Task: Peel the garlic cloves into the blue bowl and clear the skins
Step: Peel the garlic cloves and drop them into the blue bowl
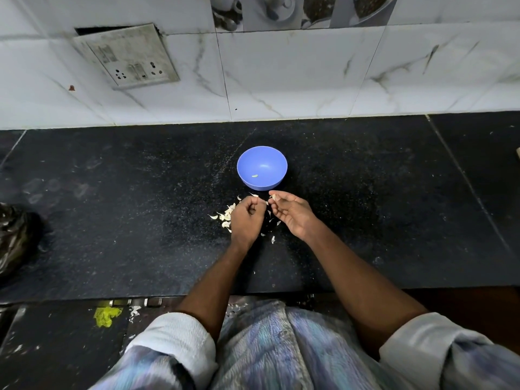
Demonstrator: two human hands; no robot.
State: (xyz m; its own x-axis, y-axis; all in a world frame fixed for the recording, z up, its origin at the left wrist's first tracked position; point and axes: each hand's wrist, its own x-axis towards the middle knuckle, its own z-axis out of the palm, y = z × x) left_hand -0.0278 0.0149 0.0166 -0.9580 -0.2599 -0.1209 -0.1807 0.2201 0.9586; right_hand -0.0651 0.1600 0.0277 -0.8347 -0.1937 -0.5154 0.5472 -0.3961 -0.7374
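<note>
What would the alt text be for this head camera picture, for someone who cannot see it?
Seen from above, a person's left hand and right hand pinch bits of garlic just in front of a blue bowl on a black counter. One pale piece lies in the bowl, and loose skins are scattered by the left hand.

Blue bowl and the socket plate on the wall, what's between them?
Only bare black counter and marble wall tile between blue bowl and socket plate, head view.

The bowl (262, 168) sat on the counter (112, 209), 1 garlic clove (254, 175) in it. Both hands (247, 218) (292, 212) were just before it, skins (225, 215) left of them. A bag (14, 237) lay far left.
</note>
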